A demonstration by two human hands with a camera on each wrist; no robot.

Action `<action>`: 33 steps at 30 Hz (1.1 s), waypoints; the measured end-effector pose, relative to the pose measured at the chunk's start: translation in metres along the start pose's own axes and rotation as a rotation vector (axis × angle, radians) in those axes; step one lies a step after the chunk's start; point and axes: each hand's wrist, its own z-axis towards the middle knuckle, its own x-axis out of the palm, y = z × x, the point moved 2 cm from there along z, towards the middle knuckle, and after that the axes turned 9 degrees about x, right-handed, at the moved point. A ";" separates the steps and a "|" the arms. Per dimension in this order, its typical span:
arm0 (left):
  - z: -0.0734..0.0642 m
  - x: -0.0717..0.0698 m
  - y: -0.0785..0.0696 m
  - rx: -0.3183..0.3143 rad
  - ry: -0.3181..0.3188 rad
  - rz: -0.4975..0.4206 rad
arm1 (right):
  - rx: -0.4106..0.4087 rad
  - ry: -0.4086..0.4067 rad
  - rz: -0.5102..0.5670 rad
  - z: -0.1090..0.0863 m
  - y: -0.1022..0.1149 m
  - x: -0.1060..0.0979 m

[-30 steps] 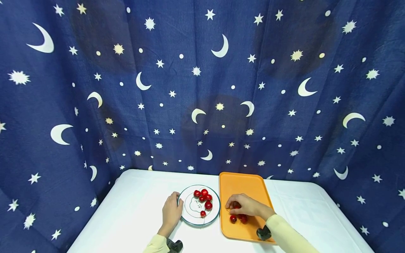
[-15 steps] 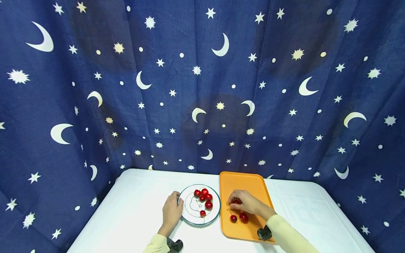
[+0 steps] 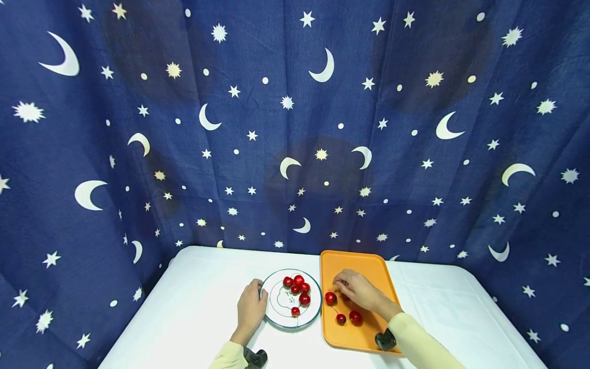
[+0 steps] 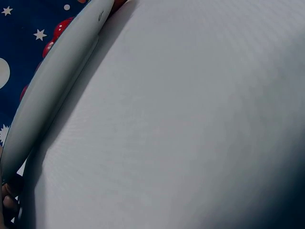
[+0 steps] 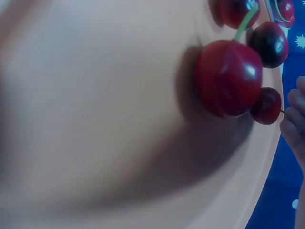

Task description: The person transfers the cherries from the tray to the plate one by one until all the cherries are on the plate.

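Observation:
In the head view my left hand holds the left rim of a white plate with a blue-green edge. Several red cherries lie on that plate. Over the orange tray, my right hand has its fingertips bunched together. The right wrist view shows these fingers pinching the stem of a small dark cherry, which the hand mostly hides from the head camera. Beside it on the tray are a cherry at the left edge and two nearer ones, the larger on the right.
A white cloth covers the table, with the plate left of the tray and close to it. Behind the table hangs a dark blue curtain with moons and stars. Black wrist devices sit on both wrists.
A cherry that was under my right fingers now lies at the tray's left edge. The right hand has shifted slightly away from me. My left hand and the plate stay put.

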 end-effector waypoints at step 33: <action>0.001 -0.002 0.000 -0.001 0.006 0.019 | 0.009 -0.116 0.051 0.025 0.048 0.018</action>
